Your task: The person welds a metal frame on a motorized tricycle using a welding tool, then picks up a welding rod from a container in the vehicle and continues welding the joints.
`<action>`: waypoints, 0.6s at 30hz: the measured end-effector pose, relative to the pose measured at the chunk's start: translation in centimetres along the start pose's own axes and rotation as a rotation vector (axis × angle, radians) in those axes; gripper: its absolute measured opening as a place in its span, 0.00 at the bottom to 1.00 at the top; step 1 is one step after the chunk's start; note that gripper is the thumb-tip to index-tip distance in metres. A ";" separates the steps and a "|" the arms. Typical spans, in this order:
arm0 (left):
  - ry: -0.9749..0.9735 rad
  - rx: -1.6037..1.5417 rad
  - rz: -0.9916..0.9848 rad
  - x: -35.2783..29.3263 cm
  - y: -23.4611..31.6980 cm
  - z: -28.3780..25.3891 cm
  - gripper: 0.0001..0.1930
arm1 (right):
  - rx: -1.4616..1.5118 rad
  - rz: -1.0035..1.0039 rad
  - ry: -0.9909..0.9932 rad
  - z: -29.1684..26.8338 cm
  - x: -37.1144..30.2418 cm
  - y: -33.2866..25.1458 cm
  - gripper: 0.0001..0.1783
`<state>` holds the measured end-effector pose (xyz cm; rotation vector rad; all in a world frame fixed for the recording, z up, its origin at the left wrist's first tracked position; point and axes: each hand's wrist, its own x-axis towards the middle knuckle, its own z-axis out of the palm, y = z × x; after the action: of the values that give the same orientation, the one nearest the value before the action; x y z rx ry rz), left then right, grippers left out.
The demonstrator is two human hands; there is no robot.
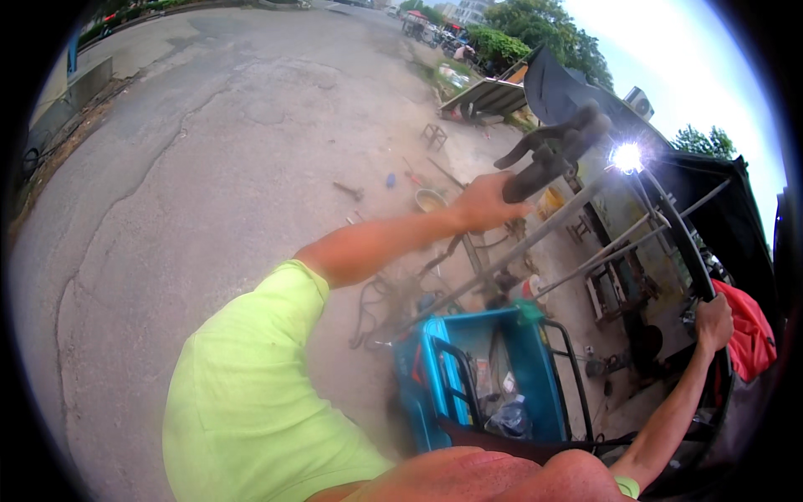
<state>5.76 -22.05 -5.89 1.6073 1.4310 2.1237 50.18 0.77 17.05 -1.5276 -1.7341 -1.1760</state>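
Note:
My left hand is closed round the grip of a dark welding electrode holder, whose lever sticks out to the left. Just beyond its head burns a dazzling white welding arc, at the top of a metal frame. Glare hides the joint and the rod's tip. My right hand grips a dark curved tube of that frame, lower down on the right. Thinner grey bars run slantwise from the frame. Against the right hand lies red cloth.
Below the bars stands a blue cargo bed with black rails, holding a clear plastic bottle. A hammer, a bowl and a small stool are on the concrete ground. A dark canopy hangs at the right.

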 end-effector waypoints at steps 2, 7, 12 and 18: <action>0.034 0.434 0.129 0.1 0.4 -0.1 0.21 | -0.015 -0.022 -0.017 0.2 0.1 0.2 0.16; 0.002 0.517 0.256 -0.5 0.8 0.1 0.22 | 0.024 -0.007 -0.013 0.7 0.3 0.1 0.16; -0.008 0.338 0.130 -0.7 0.6 0.2 0.23 | 0.007 -0.001 -0.026 0.1 0.0 -0.2 0.16; 0.020 0.241 0.040 -0.5 -0.5 -0.2 0.21 | 0.047 0.023 -0.051 -1.6 -0.7 -1.2 0.16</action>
<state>5.62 -22.16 -6.57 1.7111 1.7328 2.0594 48.97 -0.95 16.92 -1.5578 -1.7599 -1.0870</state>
